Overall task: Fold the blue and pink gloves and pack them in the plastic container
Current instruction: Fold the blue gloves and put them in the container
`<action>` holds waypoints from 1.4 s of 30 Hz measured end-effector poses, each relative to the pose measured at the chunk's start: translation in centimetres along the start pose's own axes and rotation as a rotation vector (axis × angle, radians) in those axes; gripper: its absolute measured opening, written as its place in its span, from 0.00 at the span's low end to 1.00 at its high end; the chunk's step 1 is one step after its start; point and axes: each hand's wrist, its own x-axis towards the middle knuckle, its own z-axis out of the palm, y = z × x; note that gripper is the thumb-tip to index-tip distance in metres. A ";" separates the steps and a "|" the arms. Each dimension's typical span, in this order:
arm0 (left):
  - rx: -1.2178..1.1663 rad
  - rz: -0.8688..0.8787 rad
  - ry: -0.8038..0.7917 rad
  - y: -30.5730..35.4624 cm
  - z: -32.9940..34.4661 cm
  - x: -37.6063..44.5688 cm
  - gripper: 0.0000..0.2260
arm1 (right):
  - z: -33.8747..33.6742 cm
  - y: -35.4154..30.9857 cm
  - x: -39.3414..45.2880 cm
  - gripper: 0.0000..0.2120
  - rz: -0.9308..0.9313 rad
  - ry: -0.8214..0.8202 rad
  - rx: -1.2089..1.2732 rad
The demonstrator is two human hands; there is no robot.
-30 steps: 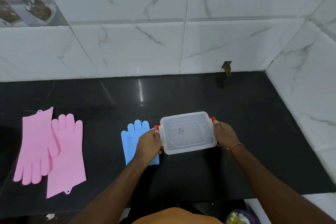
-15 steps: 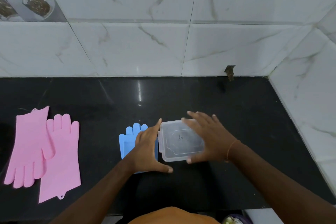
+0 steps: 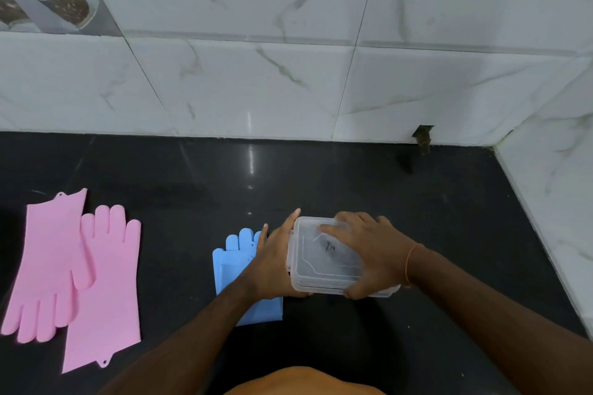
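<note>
I have both hands on the plastic container, which sits on the black desk just in front of me, its long axis running left to right and its clear lid on top. My right hand lies over the lid from the right, fingers spread across the top and thumb hooked under the near edge, so that grip is curled round the lid; it looks to me as if the lid is starting to part from the box at that corner, though the clear plastic makes the seam hard to read. My left hand braces the left end wall with nearly straight fingers, pressing it rather than clasping it. The blue gloves lie flat directly to the left of the box, touching or nearly touching it, partly under my left wrist, fingers pointing away from me. The pink gloves lie well apart at the far left, overlapping and pointing opposite ways. Nothing is packed yet. As I judge it, the lid must come off first, and then the left hand, being right beside the blue pair, is the natural one to start folding.
</note>
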 end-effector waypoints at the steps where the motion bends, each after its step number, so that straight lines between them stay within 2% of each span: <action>1: -0.008 0.010 -0.005 -0.2 -0.1 0.1 0.65 | -0.7 0.1 0.0 0.55 -0.004 -0.023 0.065; 4: -0.019 0.017 -0.023 -0.7 -0.2 0.4 0.67 | -3.8 1.3 0.3 0.42 0.009 -0.190 0.348; 6: -0.009 0.027 -0.010 -1.1 0.0 0.4 0.69 | -5.9 2.3 0.7 0.30 0.017 -0.235 0.526; 9: -0.011 0.016 -0.007 -1.5 0.4 0.3 0.72 | -7.4 4.3 2.5 0.09 0.036 -0.092 0.514; 11: 0.004 0.013 -0.016 -1.6 0.6 0.2 0.73 | -7.2 5.8 4.3 0.04 0.119 -0.027 0.492; 16: 0.052 -0.018 -0.026 -1.2 0.3 -0.4 0.70 | -6.6 9.0 9.7 0.14 0.258 0.018 0.578; 21: 0.136 -0.069 -0.048 0.0 -1.4 -3.1 0.70 | -6.1 10.7 14.3 0.16 0.321 -0.131 0.513; 23: 0.213 -0.127 0.011 0.6 -2.4 -4.6 0.70 | -5.6 10.9 15.7 0.18 0.311 -0.160 0.468; 24: 0.229 -0.154 0.055 0.7 -2.8 -5.3 0.68 | -5.3 10.9 16.4 0.18 0.310 -0.164 0.449; 27: 0.223 -0.202 0.203 0.2 -3.3 -7.7 0.53 | -4.6 10.9 18.1 0.18 0.322 -0.123 0.381; 28: 0.204 -0.255 0.285 -0.2 -3.3 -8.5 0.49 | -4.5 11.0 18.5 0.19 0.332 -0.089 0.352; 30: 0.141 -0.471 0.433 -1.1 -2.9 -9.8 0.46 | -4.3 10.9 18.9 0.20 0.371 -0.006 0.296; 32: 0.015 -0.732 0.412 -1.2 -2.6 -10.2 0.48 | -4.0 10.5 18.6 0.19 0.394 0.091 0.241; 34: -0.069 -0.849 0.348 -1.3 -2.1 -10.0 0.45 | -3.6 9.5 18.1 0.18 0.374 0.185 0.226; 37: -0.091 -0.900 0.333 -1.5 -2.2 -8.8 0.33 | -3.2 6.1 17.1 0.17 0.261 0.251 0.305; 42: -0.297 -0.885 0.269 -2.3 -3.8 -8.2 0.13 | -1.1 -2.2 15.5 0.19 0.047 0.123 0.290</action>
